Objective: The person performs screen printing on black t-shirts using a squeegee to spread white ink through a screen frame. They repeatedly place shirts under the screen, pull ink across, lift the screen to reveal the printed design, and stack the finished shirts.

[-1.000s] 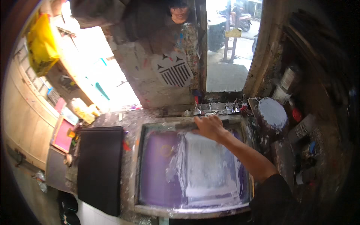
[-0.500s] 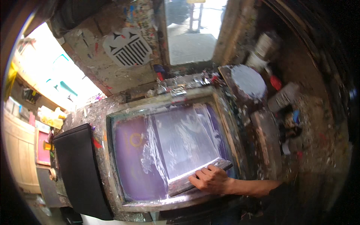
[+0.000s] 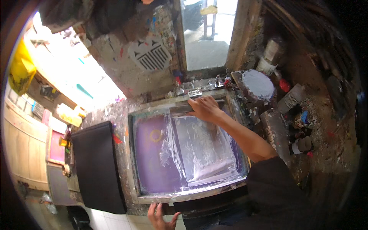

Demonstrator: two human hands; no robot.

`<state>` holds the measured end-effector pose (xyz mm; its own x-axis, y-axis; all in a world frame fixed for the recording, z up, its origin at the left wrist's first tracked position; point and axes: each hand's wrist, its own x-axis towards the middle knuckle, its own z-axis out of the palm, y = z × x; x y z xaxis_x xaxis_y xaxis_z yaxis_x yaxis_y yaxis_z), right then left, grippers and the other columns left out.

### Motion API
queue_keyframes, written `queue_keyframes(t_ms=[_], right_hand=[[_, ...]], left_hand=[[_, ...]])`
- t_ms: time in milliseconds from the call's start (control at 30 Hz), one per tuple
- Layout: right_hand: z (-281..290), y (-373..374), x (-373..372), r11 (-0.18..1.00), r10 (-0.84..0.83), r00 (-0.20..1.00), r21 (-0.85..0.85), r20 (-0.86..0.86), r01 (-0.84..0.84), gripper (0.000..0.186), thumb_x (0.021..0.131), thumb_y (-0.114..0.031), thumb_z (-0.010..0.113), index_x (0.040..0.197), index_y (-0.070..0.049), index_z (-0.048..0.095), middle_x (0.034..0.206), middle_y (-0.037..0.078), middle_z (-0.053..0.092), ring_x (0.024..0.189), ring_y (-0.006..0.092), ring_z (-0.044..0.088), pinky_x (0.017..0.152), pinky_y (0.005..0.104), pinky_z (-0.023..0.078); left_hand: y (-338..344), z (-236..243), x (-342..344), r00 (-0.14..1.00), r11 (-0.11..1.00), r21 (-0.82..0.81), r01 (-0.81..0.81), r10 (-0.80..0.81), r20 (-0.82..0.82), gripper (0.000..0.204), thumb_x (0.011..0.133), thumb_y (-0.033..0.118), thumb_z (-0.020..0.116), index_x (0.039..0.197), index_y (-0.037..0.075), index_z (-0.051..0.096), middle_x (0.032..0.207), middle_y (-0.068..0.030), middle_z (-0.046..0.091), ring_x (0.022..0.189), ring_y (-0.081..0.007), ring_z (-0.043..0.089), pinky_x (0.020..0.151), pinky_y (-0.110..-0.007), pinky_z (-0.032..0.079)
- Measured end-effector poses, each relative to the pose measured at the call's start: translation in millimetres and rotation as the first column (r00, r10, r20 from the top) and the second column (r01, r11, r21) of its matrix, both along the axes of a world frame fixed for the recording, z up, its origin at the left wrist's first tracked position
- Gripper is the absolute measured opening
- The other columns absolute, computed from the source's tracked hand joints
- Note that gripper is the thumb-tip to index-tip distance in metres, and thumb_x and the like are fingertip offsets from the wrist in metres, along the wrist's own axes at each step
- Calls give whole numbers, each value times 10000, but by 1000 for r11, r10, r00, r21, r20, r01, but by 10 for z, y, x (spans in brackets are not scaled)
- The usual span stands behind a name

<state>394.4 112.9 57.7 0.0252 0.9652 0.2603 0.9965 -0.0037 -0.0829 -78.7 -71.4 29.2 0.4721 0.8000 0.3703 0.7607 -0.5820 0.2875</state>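
A screen-printing frame (image 3: 133, 161) lies on the worktable, its purple mesh (image 3: 149, 168) smeared with pale ink over the right part. My right hand (image 3: 203, 107) is at the far end of the screen, fingers curled over a squeegee bar (image 3: 180, 109) that it partly hides. Below the front rail, my left hand (image 3: 163, 217) has its fingers spread and holds nothing, its fingertips just by the rail. A folded stack of black sheets (image 3: 97, 165) lies left of the frame.
A round tub of pale ink (image 3: 257, 84) sits right of the far corner, among containers (image 3: 291, 97). A glass panel (image 3: 207, 53) and stencilled board (image 3: 149, 55) stand behind. A yellow bag (image 3: 21, 67) hangs left. Part of someone (image 3: 147, 2) shows at the top edge.
My right hand went down to the screen's near end with the squeegee, then back up to the far end. My left hand has come into view at the lower edge. The head view has shifted.
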Motion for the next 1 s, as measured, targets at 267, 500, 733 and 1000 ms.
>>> queue_keyframes(t_ms=[267, 500, 733, 1000], right_hand=[[-103, -1379, -861, 992, 43, 999, -115, -24, -46, 147, 904, -237, 644, 838, -120, 583, 693, 83, 687, 640, 245, 726, 560, 358, 547], [-36, -2330, -1554, 990, 31, 998, -137, 46, -25, 66, 865, -174, 604, 813, -144, 577, 659, 48, 648, 567, 184, 677, 546, 335, 498], [344, -2429, -1591, 988, -112, 993, 99, -38, 115, 526, 806, -590, 712, 963, -94, 636, 842, 92, 664, 790, 248, 680, 894, 494, 410], [1814, -1927, -1228, 918, -125, 991, 385, 58, 93, 577, 802, -645, 703, 858, -73, 654, 770, 101, 634, 732, 255, 642, 845, 457, 459]], left_hand=[[569, 20, 399, 975, 971, -144, 193, -206, -82, 644, 541, 247, 921, 1090, 68, 636, 1075, -83, 625, 1115, -289, 573, 1109, -522, 348], [615, -148, 218, 968, 965, -143, 221, -235, -88, 519, 575, 321, 892, 973, 74, 670, 946, -66, 631, 974, -289, 580, 1023, -480, 395], [738, 248, 340, 941, 944, -7, 329, -328, -82, 570, 686, 582, 779, 879, 60, 654, 864, -67, 576, 891, -284, 545, 960, -455, 374], [1452, 1709, 620, 992, 943, 315, 104, -122, 38, 656, 693, 642, 735, 947, 40, 683, 852, -95, 624, 947, -306, 607, 1050, -528, 364]])
